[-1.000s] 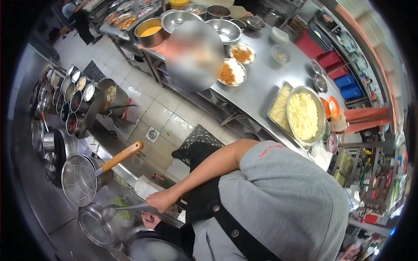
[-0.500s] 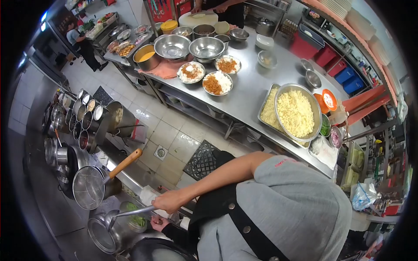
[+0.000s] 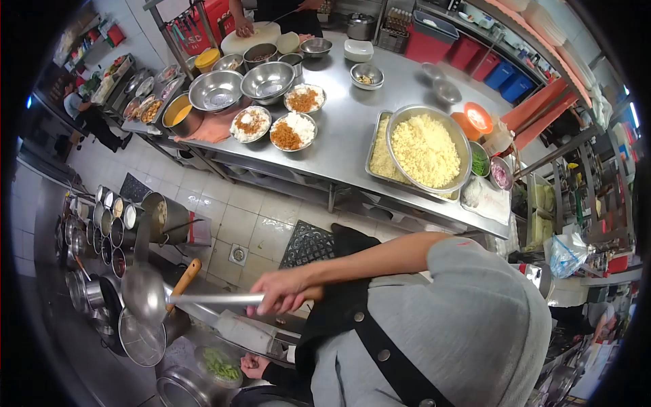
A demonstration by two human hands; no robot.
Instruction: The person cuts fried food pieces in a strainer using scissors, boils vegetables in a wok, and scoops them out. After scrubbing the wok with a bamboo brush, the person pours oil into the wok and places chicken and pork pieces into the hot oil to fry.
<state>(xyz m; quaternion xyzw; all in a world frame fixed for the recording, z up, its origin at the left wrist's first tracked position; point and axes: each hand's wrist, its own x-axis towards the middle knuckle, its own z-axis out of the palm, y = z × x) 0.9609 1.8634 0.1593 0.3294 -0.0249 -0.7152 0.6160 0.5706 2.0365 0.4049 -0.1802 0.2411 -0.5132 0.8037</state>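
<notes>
My right hand grips the handle of a metal ladle and holds it out over the stove side, its round bowl to the left. The ladle hides part of a wire strainer with a wooden handle, which rests beneath it. Low in view, my left hand, below a dark sleeve, has curled fingers; what they hold, if anything, is hidden. Close beside it stands a clear container of cut green vegetables. A round metal vessel is cut off by the bottom edge.
Across the aisle, a steel table carries a large colander of yellow crumbly food, bowls of white and orange food and metal basins. A co-worker's hand works at a round board. Several seasoning pots stand left.
My right hand has lifted the ladle up from beside the metal vessel, now in front of the strainer. My left hand stays low and curled. The whole view has shifted.
</notes>
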